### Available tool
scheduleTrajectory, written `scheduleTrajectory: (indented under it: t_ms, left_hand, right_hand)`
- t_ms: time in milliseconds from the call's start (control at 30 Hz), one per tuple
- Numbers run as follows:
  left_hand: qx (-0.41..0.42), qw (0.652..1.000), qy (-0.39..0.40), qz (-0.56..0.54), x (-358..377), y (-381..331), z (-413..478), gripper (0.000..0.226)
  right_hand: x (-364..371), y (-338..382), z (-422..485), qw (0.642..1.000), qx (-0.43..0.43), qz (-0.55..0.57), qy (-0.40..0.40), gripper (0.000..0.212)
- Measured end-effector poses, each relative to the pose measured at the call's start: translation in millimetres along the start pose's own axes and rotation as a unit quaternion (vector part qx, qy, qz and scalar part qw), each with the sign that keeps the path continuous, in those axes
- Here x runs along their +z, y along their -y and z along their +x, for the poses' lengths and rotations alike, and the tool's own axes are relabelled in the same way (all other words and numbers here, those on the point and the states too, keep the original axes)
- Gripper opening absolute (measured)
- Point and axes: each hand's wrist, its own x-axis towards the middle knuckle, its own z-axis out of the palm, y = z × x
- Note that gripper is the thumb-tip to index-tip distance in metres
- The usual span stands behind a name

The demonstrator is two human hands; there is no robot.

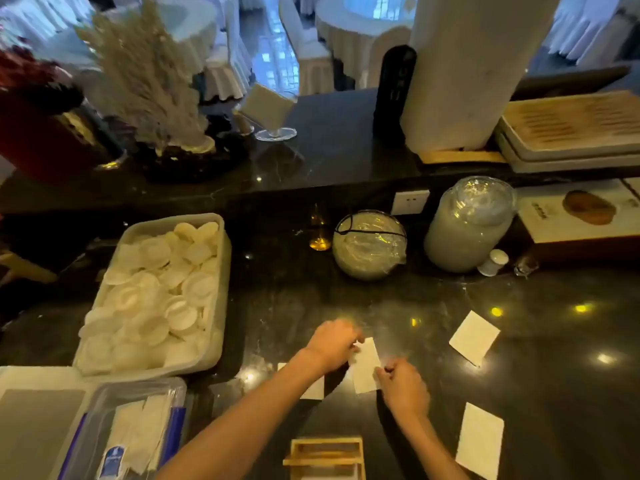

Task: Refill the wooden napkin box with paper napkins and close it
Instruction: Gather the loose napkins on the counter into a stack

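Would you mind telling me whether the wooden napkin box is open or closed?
Open: the wooden napkin box shows its inside, no lid on.

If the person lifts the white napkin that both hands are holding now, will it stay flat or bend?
The napkin looks thin and folded, so it will probably droop where it is unsupported. The left hand and right hand pinch opposite ends, which likely keeps it flat. It seems very light, so a push might slide it on the glossy dark counter.

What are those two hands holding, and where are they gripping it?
A folded white paper napkin. The left hand pinches its far upper-left corner, and the right hand pinches its near right edge, above the dark counter.
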Motion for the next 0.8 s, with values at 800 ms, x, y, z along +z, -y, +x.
scheduleTrajectory:
  t_ms: [800]
  left_hand:
    - [0.153,0.983,-0.014,0.103,45.9,9.1,42.9,0.014]
  right_hand:
    - [26.0,-20.9,3.8,0.999,-0.026,0.015,-0.024,0.015]
